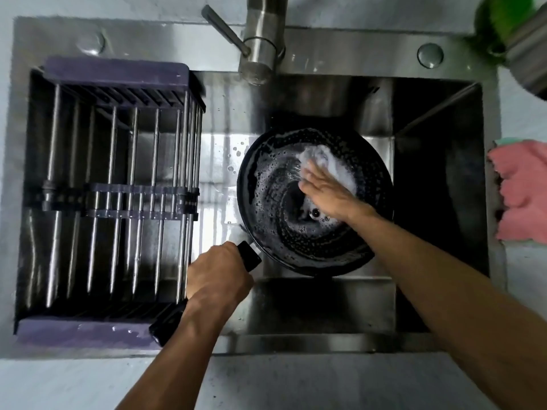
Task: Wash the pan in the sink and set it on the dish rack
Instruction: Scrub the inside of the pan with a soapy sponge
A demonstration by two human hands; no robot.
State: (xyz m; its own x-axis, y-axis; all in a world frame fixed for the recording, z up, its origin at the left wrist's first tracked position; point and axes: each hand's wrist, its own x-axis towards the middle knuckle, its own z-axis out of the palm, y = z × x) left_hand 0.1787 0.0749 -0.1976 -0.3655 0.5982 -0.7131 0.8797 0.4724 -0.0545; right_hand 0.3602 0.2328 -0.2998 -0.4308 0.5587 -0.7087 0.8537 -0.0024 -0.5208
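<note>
While the left hand [220, 273] grips the pan [313, 202] handle at frame centre, the right hand [325, 187] presses a soapy sponge [328, 161] inside with flat fingers; overlapping circles should reach the rim.

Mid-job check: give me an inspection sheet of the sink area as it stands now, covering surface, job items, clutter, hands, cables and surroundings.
Surface: steel sink, wet, with droplets and suds left of the pan.
Job's things: black pan in the basin, its inside covered in foam; dish rack across the sink's left side, holding nothing.
Clutter: pink cloth on the right edge of the sink.
Hands: left hand grips the pan handle; right hand presses a soapy sponge against the inside of the pan.
Cables: nothing seen.
Surroundings: faucet at the top, no water seen running; green object at top right, blurred.
</note>
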